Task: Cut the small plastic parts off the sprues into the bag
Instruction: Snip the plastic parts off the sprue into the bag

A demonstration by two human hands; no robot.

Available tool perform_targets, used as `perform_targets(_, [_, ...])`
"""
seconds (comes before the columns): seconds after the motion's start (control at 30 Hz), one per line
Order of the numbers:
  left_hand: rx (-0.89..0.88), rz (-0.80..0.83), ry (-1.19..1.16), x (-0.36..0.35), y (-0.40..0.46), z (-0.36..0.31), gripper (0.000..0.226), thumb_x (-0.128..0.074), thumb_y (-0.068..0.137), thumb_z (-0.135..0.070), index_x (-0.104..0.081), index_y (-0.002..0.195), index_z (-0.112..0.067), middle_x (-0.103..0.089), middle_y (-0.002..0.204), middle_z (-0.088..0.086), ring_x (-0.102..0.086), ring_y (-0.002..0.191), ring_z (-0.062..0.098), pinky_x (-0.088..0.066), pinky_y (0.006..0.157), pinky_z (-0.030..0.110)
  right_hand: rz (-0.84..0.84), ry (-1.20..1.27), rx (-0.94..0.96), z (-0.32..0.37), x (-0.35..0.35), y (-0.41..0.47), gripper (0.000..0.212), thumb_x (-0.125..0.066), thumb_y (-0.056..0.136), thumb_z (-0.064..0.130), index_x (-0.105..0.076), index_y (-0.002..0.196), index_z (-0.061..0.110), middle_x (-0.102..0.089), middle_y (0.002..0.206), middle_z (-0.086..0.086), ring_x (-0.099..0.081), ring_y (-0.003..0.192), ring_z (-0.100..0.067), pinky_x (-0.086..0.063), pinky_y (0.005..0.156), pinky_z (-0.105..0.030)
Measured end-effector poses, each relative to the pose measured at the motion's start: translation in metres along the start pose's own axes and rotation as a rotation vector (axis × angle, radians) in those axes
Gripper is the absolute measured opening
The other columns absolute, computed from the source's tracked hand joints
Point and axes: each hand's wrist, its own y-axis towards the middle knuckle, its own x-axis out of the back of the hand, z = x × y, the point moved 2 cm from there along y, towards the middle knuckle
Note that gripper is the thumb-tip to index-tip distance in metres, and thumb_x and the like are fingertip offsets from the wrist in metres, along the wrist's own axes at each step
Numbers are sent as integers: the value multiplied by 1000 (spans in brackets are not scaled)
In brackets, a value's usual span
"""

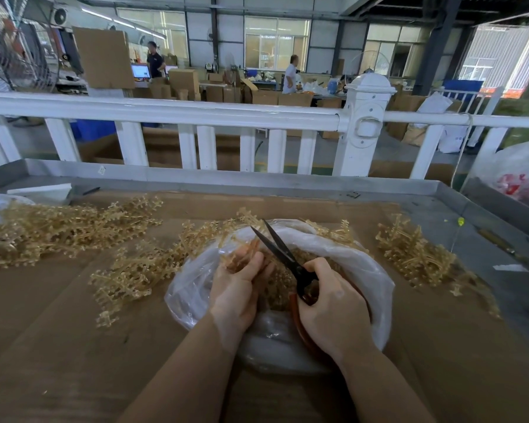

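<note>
Head view: the sprue (242, 254) sits pinched in the left hand (237, 288) directly over the open bag (348, 257). Beside it, the right hand (330, 303) grips the scissors (283, 254), blades parted. To cut well, keep the piece above the bag's mouth. More sprues (58, 230) lie left of the bag on the table (74, 346).

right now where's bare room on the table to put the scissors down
Bare cardboard near left, below the sprue piles; another patch near right of the bag. Crowded: far left pile, right pile, and the bag under both hands.
</note>
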Motion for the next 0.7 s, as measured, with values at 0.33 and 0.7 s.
perform_targets(0.33, [-28, 63, 116, 0, -6, -4, 19, -56, 81, 18, -60, 90, 2, -66, 84, 15, -68, 73, 21, -59, 64, 27, 31, 18, 9, -3, -3, -2, 35, -73, 78, 42, -57, 102, 23, -63, 89, 7, -59, 87, -12, -45, 74, -21])
perform_targets(0.7, [-47, -19, 46, -1, -7, -4, 22, -54, 89, 8, -56, 94, -13, -62, 85, 8, -60, 72, 15, -53, 70, 25, -25, 49, 12, -6, -4, -2, 40, -72, 78, 43, -61, 108, 19, -65, 91, 4, -60, 86, -13, -49, 77, -25])
